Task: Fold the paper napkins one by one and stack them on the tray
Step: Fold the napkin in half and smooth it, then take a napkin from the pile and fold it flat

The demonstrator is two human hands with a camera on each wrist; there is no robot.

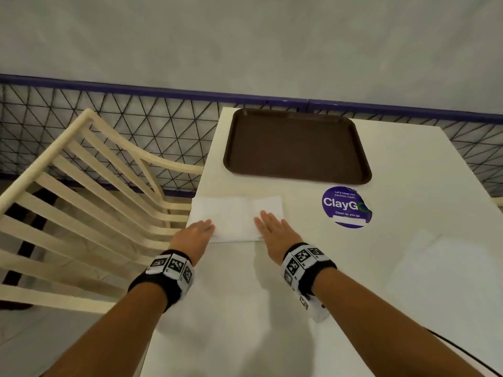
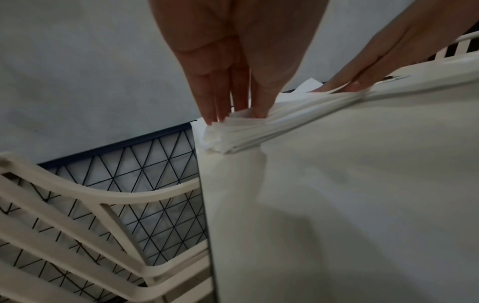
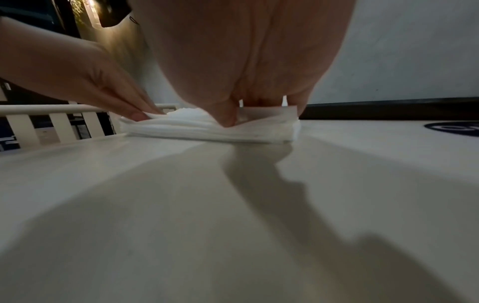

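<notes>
A stack of white paper napkins (image 1: pixel 236 217) lies on the white table (image 1: pixel 245 308) near its left edge, just in front of the brown tray (image 1: pixel 296 145), which holds nothing. My left hand (image 1: pixel 200 230) rests with straight fingers on the stack's near left corner; in the left wrist view its fingertips (image 2: pixel 234 110) touch the napkins (image 2: pixel 249 135). My right hand (image 1: pixel 268 223) lies flat on the near right part. In the right wrist view its thumb (image 3: pixel 228 119) presses into the stack (image 3: pixel 207 129), while the left hand (image 3: pixel 116 96) touches the stack's other end.
A round purple "ClayGo" sticker (image 1: pixel 346 207) is on the table right of the napkins. A cream slatted chair (image 1: pixel 89 202) stands against the table's left edge, with a wire-mesh fence (image 1: pixel 136 118) behind. A faint pale sheet (image 1: pixel 446 273) lies at the right.
</notes>
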